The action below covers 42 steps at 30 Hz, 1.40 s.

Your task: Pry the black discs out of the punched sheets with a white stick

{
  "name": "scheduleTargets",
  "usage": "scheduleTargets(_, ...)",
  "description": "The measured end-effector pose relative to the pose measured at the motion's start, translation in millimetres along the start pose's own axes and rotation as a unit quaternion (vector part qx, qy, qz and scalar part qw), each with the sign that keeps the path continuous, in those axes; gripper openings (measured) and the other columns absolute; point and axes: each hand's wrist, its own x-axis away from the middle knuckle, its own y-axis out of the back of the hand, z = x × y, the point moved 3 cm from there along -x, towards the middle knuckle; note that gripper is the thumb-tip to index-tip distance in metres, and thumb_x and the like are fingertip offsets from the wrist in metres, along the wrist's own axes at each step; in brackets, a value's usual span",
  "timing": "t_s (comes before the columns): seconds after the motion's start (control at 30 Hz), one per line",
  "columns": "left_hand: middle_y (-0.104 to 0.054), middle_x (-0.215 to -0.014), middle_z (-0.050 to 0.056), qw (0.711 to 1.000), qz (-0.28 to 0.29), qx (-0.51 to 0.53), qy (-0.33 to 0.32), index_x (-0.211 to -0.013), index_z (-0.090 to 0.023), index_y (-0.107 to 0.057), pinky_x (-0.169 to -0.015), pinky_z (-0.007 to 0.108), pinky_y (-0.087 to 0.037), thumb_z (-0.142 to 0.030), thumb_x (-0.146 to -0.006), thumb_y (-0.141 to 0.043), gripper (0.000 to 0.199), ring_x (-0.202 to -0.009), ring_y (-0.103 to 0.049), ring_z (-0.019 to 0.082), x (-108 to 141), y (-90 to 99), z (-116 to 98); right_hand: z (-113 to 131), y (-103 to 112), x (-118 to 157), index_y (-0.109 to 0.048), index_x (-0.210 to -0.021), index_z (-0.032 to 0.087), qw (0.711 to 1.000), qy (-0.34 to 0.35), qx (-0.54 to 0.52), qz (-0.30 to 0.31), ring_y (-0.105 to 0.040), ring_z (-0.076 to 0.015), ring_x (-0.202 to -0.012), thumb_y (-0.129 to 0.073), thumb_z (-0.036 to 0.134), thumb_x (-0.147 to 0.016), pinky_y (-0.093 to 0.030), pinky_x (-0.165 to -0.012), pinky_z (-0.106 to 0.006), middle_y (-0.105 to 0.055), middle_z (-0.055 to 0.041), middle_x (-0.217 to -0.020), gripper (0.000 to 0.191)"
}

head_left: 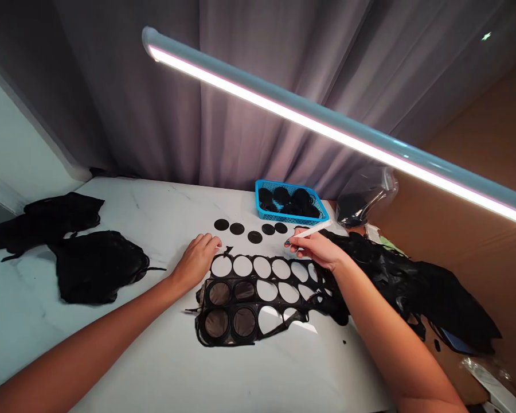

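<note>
A black sheet (250,305) with rows of round holes lies on the white table. Several circles at its lower left are filled with dark film, while the table shows through the others. My left hand (200,257) rests at the sheet's upper left corner, fingers curled in; whatever they hold, if anything, is hidden. In my right hand (313,248) is a slim white pen-like tool (316,228), gripped like a pen above the sheet's upper right part. Several loose black discs, one of them a black disc (255,237), lie just beyond the sheet.
A blue basket (263,215) with black round pieces stands at the back. Black sheets (97,267) are heaped at left, and a larger black pile (413,281) spreads at right. A clear bag (365,198) sits behind it. A lit tube lamp (284,112) hangs overhead.
</note>
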Motion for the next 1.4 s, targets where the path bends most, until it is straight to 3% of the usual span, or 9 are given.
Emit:
scheduleTargets(0.13, -0.059, -0.094, 0.007, 1.000, 0.002, -0.026, 0.014, -0.093, -0.019, -0.055, -0.079, 0.037, -0.042, -0.027, -0.096, -0.055, 0.008, -0.089, -0.053, 0.025, 3, -8.6, 7, 47, 37, -42, -0.051, -0.063, 0.019, 0.961, 0.073, 0.249, -0.100, -0.061, -0.0131, -0.057, -0.076, 0.028, -0.070, -0.046, -0.049, -0.022, -0.068, -0.0025, -0.063, 0.027)
scheduleTargets(0.23, -0.059, -0.088, 0.004, 0.999, 0.013, -0.035, 0.018, -0.085, -0.020, -0.053, -0.074, 0.034, -0.041, -0.022, -0.095, -0.058, 0.011, -0.084, -0.054, 0.023, 1, -15.0, 9, 78, 47, -85, -0.049, -0.062, 0.020, 0.924, 0.114, 0.320, -0.175, -0.058, -0.0117, -0.054, -0.068, 0.016, -0.075, -0.046, -0.053, -0.023, -0.063, 0.0004, -0.058, 0.023)
scheduleTargets(0.4, -0.061, -0.087, 0.003, 0.998, 0.023, -0.052, 0.012, -0.082, -0.019, -0.052, -0.071, 0.032, -0.037, -0.015, -0.095, -0.057, 0.015, -0.082, -0.056, 0.021, -2, -15.0, 7, 82, 14, -141, -0.051, -0.061, 0.020, 0.891, 0.138, 0.392, -0.181, -0.055, -0.0115, -0.055, -0.062, 0.008, -0.076, -0.044, -0.060, -0.025, -0.061, 0.0017, -0.059, 0.022)
scheduleTargets(0.53, -0.061, -0.088, 0.003, 0.997, 0.027, -0.067, 0.015, -0.084, -0.018, -0.052, -0.073, 0.032, -0.036, -0.014, -0.097, -0.056, 0.015, -0.084, -0.056, 0.021, -4, -12.5, 5, 65, -18, -150, -0.053, -0.061, 0.020, 0.875, 0.139, 0.443, -0.141, -0.057, -0.0143, -0.060, -0.065, 0.011, -0.075, -0.042, -0.063, -0.026, -0.060, 0.0015, -0.059, 0.020)
scheduleTargets(0.8, -0.060, -0.093, 0.008, 0.995, 0.042, -0.083, 0.019, -0.089, -0.016, -0.054, -0.081, 0.037, -0.037, -0.019, -0.101, -0.051, 0.012, -0.091, -0.054, 0.025, -20, -14.0, 9, 58, -20, -136, -0.052, -0.069, 0.021, 0.861, 0.144, 0.468, -0.139, -0.058, -0.0183, -0.073, -0.065, 0.018, -0.078, -0.040, -0.068, -0.029, -0.065, -0.0021, -0.074, 0.016)
scheduleTargets(0.97, -0.060, -0.101, 0.010, 0.995, 0.048, -0.077, -0.038, -0.098, -0.016, -0.059, -0.083, 0.037, -0.042, -0.019, -0.100, -0.049, 0.011, -0.096, -0.055, 0.026, 12, 1.8, -20, 53, -32, -98, -0.051, -0.072, 0.021, 0.877, 0.199, 0.411, -0.151, -0.060, -0.0184, -0.080, -0.061, 0.023, -0.082, -0.043, -0.073, -0.030, -0.070, -0.0058, -0.093, 0.015)
scheduleTargets(1.03, -0.061, -0.110, 0.009, 0.992, 0.067, -0.058, -0.086, -0.105, -0.017, -0.060, -0.086, 0.035, -0.045, -0.021, -0.098, -0.055, 0.010, -0.100, -0.057, 0.024, 38, 3.4, -38, 39, -51, -65, -0.051, -0.072, 0.020, 0.906, 0.241, 0.332, -0.100, -0.062, -0.0191, -0.086, -0.060, 0.025, -0.083, -0.045, -0.077, -0.031, -0.070, -0.0066, -0.095, 0.015)
scheduleTargets(1.17, -0.047, -0.146, 0.016, 0.983, 0.074, -0.026, -0.166, -0.137, -0.017, -0.050, -0.108, 0.044, -0.040, -0.035, -0.093, -0.066, 0.050, -0.136, -0.044, 0.032, 87, -3.9, -64, -11, -101, 9, -0.057, -0.075, 0.020, 0.939, 0.197, 0.259, 0.109, -0.065, -0.0192, -0.092, -0.061, 0.025, -0.086, -0.048, -0.082, -0.033, -0.070, -0.0066, -0.096, 0.013)
scheduleTargets(1.4, -0.027, -0.161, 0.014, 0.983, 0.091, -0.031, -0.156, -0.151, -0.025, -0.038, -0.117, 0.051, -0.031, -0.044, -0.097, -0.058, 0.060, -0.148, -0.026, 0.035, 108, -17.0, -64, -46, -116, 44, -0.057, -0.073, 0.020, 0.940, 0.193, 0.260, 0.105, -0.064, -0.0195, -0.095, -0.065, 0.020, -0.085, -0.048, -0.084, -0.034, -0.067, -0.0069, -0.099, 0.015)
